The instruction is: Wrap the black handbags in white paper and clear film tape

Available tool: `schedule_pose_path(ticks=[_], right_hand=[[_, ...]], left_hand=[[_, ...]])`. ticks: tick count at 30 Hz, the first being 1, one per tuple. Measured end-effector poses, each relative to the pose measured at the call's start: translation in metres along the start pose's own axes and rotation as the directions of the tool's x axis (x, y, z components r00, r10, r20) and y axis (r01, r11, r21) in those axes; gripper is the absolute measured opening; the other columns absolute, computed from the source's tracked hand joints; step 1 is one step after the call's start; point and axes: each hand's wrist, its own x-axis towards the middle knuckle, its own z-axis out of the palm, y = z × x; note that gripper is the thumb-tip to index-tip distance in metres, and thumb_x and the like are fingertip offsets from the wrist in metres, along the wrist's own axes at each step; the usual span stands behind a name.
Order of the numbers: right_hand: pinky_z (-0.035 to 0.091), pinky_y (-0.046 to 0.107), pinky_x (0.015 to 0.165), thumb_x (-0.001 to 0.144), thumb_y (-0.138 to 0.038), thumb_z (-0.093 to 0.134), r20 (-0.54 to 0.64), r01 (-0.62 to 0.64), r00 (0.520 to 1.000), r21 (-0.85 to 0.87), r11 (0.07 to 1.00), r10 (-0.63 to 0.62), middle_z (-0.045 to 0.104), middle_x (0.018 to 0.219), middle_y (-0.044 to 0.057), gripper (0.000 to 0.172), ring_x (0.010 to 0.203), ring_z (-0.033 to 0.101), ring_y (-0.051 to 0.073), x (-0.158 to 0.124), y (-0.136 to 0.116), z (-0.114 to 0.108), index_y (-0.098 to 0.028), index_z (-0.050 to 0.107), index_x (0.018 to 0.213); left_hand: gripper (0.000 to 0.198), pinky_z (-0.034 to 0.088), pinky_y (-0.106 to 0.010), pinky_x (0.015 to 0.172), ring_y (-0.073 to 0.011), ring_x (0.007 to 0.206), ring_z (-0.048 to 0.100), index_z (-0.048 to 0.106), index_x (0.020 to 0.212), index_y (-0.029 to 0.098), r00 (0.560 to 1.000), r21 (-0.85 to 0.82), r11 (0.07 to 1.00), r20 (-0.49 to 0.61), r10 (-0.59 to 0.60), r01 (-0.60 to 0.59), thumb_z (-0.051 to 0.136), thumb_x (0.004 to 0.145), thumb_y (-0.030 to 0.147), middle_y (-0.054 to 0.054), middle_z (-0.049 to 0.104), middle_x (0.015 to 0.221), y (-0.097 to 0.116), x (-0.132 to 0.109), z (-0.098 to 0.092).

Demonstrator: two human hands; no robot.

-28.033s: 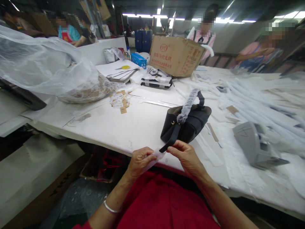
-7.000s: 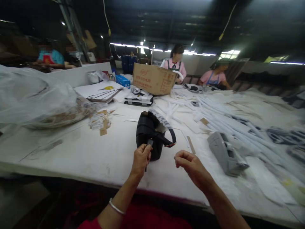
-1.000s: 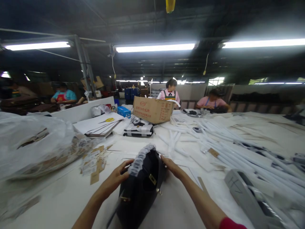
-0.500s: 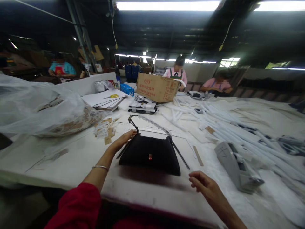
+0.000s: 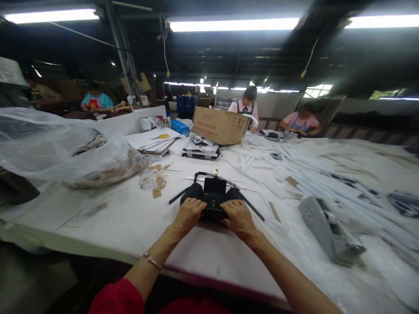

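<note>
Up near the front of the white table (image 5: 209, 261), head cam (only view): a black handbag (image 5: 214, 214) sits right in front of the person. Left hand (image 5: 190, 213) and right hand (image 5: 239, 216) are both half curled, fingers hooked over its near side, so each has hold of it; can't tell where the left thumb is. The bag flap (image 5: 214, 186) stands up, gold clasp (image 5: 216, 173) at its tip, gold lock plate (image 5: 213, 203) between the hands. Progress, my guess: what looks like plastic wrap (image 5: 227, 180) is on the handle (image 5: 200, 174), but the flap isn't fastened and the black strap ends (image 5: 254, 209) stick out loose. Half a second ago no flap was standing, and the right hand was off the bag.
</note>
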Motion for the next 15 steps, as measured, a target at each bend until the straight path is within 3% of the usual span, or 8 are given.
schedule_pose_path(ticks=[2,6,10,13,15], right_hand=[[0.041,0.040,0.088,0.079,-0.021,0.074,-0.011,0.030,0.999,-0.025,0.999,-0.031,0.073,0.102,0.007,0.025,0.097,0.063,0.025,-0.011,-0.001,0.000,-0.021,0.069,0.104],[0.039,0.036,0.079,0.083,-0.017,0.068,-0.010,0.081,0.997,-0.030,0.996,-0.081,0.073,0.086,0.004,0.010,0.085,0.063,0.021,-0.042,-0.006,-0.015,-0.021,0.072,0.092],[0.041,0.035,0.077,0.082,-0.020,0.069,0.051,0.082,0.995,0.039,0.996,-0.084,0.073,0.089,0.004,0.014,0.084,0.063,0.021,-0.074,-0.014,-0.036,-0.022,0.072,0.095],[0.045,0.037,0.085,0.080,-0.031,0.073,0.152,0.062,0.985,0.137,0.989,-0.082,0.073,0.105,0.006,0.031,0.097,0.064,0.024,-0.079,-0.015,-0.050,-0.023,0.070,0.110],[0.047,0.037,0.089,0.084,-0.035,0.069,0.195,0.004,0.980,0.222,0.975,-0.048,0.072,0.110,0.005,0.030,0.101,0.065,0.023,-0.070,-0.009,-0.057,-0.025,0.070,0.111]], left_hand=[[0.012,0.040,-0.037,0.077,-0.0212,0.085,0.059,0.063,0.098,0.019,0.999,0.015,0.999,-0.008,0.039,-0.039,0.057,0.089,0.016,-0.006,0.067,0.087,0.004,-0.004,0.000],[0.017,0.036,-0.035,0.072,-0.0183,0.077,0.054,0.060,0.084,0.020,0.991,0.019,0.991,0.005,0.135,-0.135,0.047,0.094,0.015,-0.003,0.062,0.078,0.030,-0.023,-0.016],[0.010,0.037,-0.034,0.073,-0.0192,0.082,0.057,0.063,0.091,0.022,0.982,-0.107,0.989,0.147,0.116,-0.101,0.057,0.093,0.030,-0.002,0.066,0.085,0.054,-0.041,-0.047],[0.030,0.041,-0.034,0.079,-0.0209,0.091,0.061,0.066,0.104,0.025,0.959,-0.215,0.976,0.267,0.092,-0.034,0.056,0.091,0.050,-0.002,0.071,0.097,0.057,-0.038,-0.063],[0.039,0.041,-0.037,0.090,-0.0232,0.105,0.061,0.063,0.117,0.025,0.952,-0.249,0.968,0.293,0.092,-0.018,0.049,0.094,0.053,-0.004,0.070,0.112,0.056,-0.029,-0.064]])
